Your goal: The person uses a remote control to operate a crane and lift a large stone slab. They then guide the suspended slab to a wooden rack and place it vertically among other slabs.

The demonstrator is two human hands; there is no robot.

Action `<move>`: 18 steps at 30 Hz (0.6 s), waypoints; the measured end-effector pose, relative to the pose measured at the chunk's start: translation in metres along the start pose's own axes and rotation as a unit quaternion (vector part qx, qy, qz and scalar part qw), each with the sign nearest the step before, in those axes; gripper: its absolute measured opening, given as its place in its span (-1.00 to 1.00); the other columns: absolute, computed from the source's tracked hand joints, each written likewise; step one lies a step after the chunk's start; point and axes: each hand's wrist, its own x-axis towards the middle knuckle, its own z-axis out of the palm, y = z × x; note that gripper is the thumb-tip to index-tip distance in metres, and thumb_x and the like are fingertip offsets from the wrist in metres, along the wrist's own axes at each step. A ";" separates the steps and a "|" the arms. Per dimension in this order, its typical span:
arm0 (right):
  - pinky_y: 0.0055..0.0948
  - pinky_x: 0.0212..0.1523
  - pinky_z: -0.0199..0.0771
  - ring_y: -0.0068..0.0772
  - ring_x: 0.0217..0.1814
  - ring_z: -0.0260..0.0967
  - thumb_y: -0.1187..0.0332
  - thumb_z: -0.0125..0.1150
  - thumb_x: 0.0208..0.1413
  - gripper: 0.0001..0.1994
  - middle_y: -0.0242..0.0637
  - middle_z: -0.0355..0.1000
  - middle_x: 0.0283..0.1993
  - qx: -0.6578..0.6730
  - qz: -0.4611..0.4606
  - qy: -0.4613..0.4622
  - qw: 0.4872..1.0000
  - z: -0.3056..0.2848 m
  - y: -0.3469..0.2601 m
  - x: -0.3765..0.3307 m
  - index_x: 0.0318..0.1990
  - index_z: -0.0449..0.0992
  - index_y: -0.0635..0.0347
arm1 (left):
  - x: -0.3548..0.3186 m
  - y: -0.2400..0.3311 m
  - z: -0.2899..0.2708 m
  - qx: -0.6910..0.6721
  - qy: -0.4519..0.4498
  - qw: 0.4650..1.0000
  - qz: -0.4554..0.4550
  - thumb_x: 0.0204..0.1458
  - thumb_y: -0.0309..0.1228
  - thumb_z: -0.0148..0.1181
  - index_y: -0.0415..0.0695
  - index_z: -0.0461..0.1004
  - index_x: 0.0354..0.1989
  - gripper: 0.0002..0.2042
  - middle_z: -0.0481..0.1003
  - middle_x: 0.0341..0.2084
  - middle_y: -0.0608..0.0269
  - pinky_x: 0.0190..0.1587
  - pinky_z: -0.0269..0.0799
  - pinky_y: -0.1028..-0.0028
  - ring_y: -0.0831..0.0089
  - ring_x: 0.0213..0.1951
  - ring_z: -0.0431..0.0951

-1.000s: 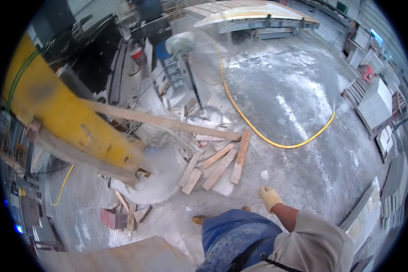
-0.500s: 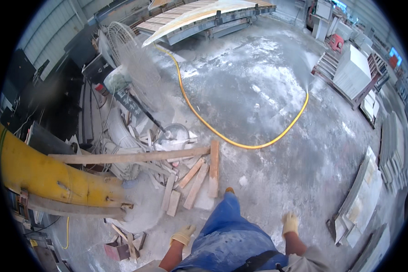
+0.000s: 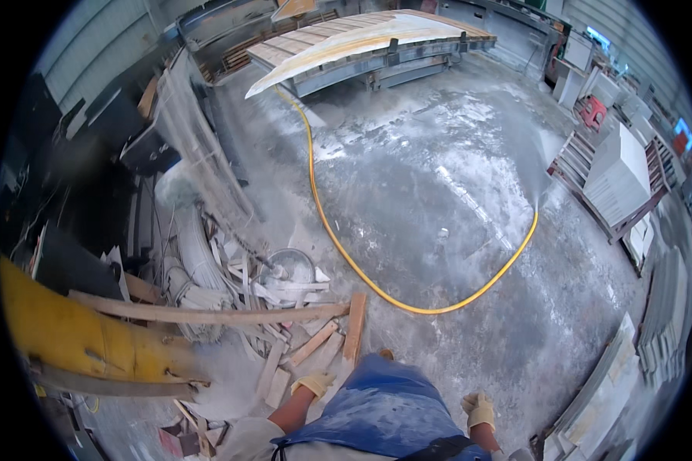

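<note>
My left hand [image 3: 314, 383], in a cream work glove, hangs beside the blue apron [image 3: 392, 399] with its fingers loosely apart and nothing in it. Nearest to it, on the floor, are short wooden offcuts [image 3: 279, 388]. On the other side of the apron, my right hand [image 3: 478, 410] wears a matching glove; its fingers are slightly bent and apart, and it holds nothing. A yellow hose [image 3: 434, 310] curves across the wet floor in front of me, beyond both hands. Spray rises from its right end.
At left are a large yellow duct [image 3: 108, 330], a long wooden beam [image 3: 223, 316], a dusty upright fan [image 3: 200, 146] and scrap around a round basin [image 3: 288, 269]. A slab-topped table [image 3: 361, 58] stands far ahead. Stone slabs [image 3: 592, 392] lean at right, near a loaded rack [image 3: 619, 173].
The hose, beam and duct sit lower in view and closer to me, as my view has shifted forward and up. Both hands still hang at my sides, the right one lower in view.
</note>
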 end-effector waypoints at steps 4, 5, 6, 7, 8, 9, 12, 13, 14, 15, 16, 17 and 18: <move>-0.31 -0.33 0.58 -0.19 -0.27 0.59 0.05 0.07 0.42 -0.66 -0.09 0.58 -0.21 -0.014 0.025 0.003 1.000 0.053 -0.041 0.038 -0.13 0.49 0.18 | 0.094 0.004 -0.051 0.059 0.039 0.997 -0.020 0.26 0.02 -0.05 -0.09 0.61 0.09 -0.49 0.60 0.03 -0.16 0.19 0.41 0.11 -0.12 0.17 0.54; -0.28 -0.32 0.59 -0.19 -0.28 0.59 0.08 0.10 0.41 -0.68 -0.10 0.58 -0.22 -0.015 0.022 0.016 1.000 0.068 -0.055 0.038 -0.14 0.49 0.19 | 0.114 0.015 -0.069 -0.003 0.042 0.999 -0.004 0.25 0.08 -0.05 -0.12 0.63 0.07 -0.45 0.60 0.02 -0.17 0.19 0.41 0.12 -0.13 0.15 0.55; -0.25 -0.31 0.60 -0.20 -0.28 0.59 0.11 0.12 0.40 -0.70 -0.10 0.59 -0.22 -0.018 0.019 0.035 0.999 0.079 -0.068 0.041 -0.14 0.49 0.19 | 0.136 0.035 -0.092 -0.066 0.040 0.997 0.014 0.23 0.13 -0.05 -0.15 0.64 0.04 -0.40 0.61 0.01 -0.19 0.19 0.42 0.12 -0.14 0.12 0.56; -0.27 -0.34 0.59 -0.21 -0.32 0.57 0.07 0.14 0.39 -0.66 -0.11 0.57 -0.26 -0.080 -0.019 0.017 0.996 0.082 -0.074 0.057 -0.16 0.48 0.23 | 0.153 0.057 -0.114 -0.083 0.038 0.996 0.007 0.23 0.15 -0.05 -0.16 0.65 0.04 -0.39 0.61 0.01 -0.20 0.19 0.42 0.13 -0.13 0.11 0.57; -0.29 -0.38 0.59 -0.22 -0.36 0.55 0.04 0.15 0.37 -0.62 -0.12 0.55 -0.29 -0.141 -0.058 0.001 0.988 0.082 -0.073 0.076 -0.18 0.47 0.26 | 0.170 0.087 -0.143 -0.097 0.033 0.995 0.004 0.23 0.16 -0.05 -0.17 0.65 0.03 -0.37 0.61 0.00 -0.21 0.19 0.42 0.14 -0.13 0.10 0.58; -0.29 -0.39 0.59 -0.22 -0.37 0.55 0.05 0.15 0.37 -0.61 -0.13 0.54 -0.30 -0.186 -0.081 -0.010 0.979 0.087 -0.081 0.096 -0.19 0.47 0.28 | 0.184 0.120 -0.175 -0.057 0.025 0.998 -0.019 0.25 0.14 -0.05 -0.16 0.65 0.05 -0.39 0.61 0.00 -0.22 0.18 0.42 0.16 -0.12 0.09 0.59; -0.28 -0.39 0.59 -0.22 -0.34 0.57 0.14 0.11 0.39 -0.67 -0.13 0.54 -0.31 -0.304 -0.135 -0.081 0.940 0.115 -0.127 0.158 -0.18 0.47 0.30 | 0.218 0.134 -0.217 -0.038 0.012 0.998 -0.058 0.27 0.12 -0.05 -0.16 0.64 0.07 -0.40 0.61 0.03 -0.18 0.19 0.42 0.18 -0.08 0.12 0.58; -0.27 -0.37 0.60 -0.21 -0.31 0.58 0.19 0.09 0.39 -0.70 -0.13 0.54 -0.30 -0.337 -0.152 -0.103 0.923 0.125 -0.144 0.175 -0.17 0.48 0.30 | 0.230 0.134 -0.225 -0.049 0.005 0.997 -0.059 0.27 0.12 -0.05 -0.17 0.64 0.07 -0.40 0.61 0.04 -0.16 0.20 0.42 0.19 -0.06 0.13 0.58; -0.25 -0.35 0.61 -0.20 -0.29 0.59 0.23 0.07 0.39 -0.74 -0.11 0.55 -0.29 -0.364 -0.177 -0.119 0.907 0.143 -0.171 0.199 -0.15 0.48 0.30 | 0.252 0.132 -0.238 -0.056 0.003 0.997 -0.058 0.27 0.11 -0.05 -0.15 0.62 0.11 -0.41 0.60 0.07 -0.13 0.21 0.42 0.20 -0.04 0.14 0.57; -0.22 -0.30 0.62 -0.16 -0.25 0.60 0.27 0.07 0.38 -0.77 -0.10 0.57 -0.26 -0.386 -0.169 -0.129 0.898 0.159 -0.195 0.226 -0.10 0.49 0.29 | 0.267 0.122 -0.242 -0.068 0.004 0.996 -0.064 0.28 0.10 -0.04 -0.13 0.60 0.14 -0.42 0.59 0.10 -0.10 0.22 0.41 0.21 -0.03 0.16 0.57; -0.18 -0.26 0.63 -0.12 -0.22 0.62 0.32 0.07 0.37 -0.79 -0.08 0.58 -0.23 -0.410 -0.162 -0.134 0.887 0.174 -0.220 0.253 -0.06 0.50 0.27 | 0.279 0.109 -0.234 -0.084 -0.004 0.994 -0.070 0.28 0.08 -0.04 -0.11 0.58 0.18 -0.43 0.58 0.13 -0.08 0.23 0.41 0.22 -0.01 0.17 0.56; -0.13 -0.19 0.64 -0.07 -0.18 0.63 0.35 0.08 0.34 -0.78 -0.06 0.61 -0.19 -0.431 -0.121 -0.134 0.884 0.186 -0.236 0.306 0.01 0.51 0.24 | 0.291 0.095 -0.218 -0.159 0.054 0.985 -0.031 0.28 0.07 -0.04 -0.09 0.55 0.22 -0.44 0.56 0.15 -0.06 0.24 0.40 0.22 0.00 0.18 0.55; -0.12 -0.15 0.65 -0.05 -0.15 0.64 0.35 0.06 0.34 -0.76 -0.05 0.62 -0.15 -0.478 -0.150 -0.140 0.854 0.213 -0.265 0.325 0.06 0.50 0.25 | 0.309 0.079 -0.215 -0.224 0.120 0.967 0.008 0.29 0.06 -0.03 -0.08 0.52 0.26 -0.44 0.55 0.17 -0.04 0.26 0.40 0.22 0.01 0.20 0.55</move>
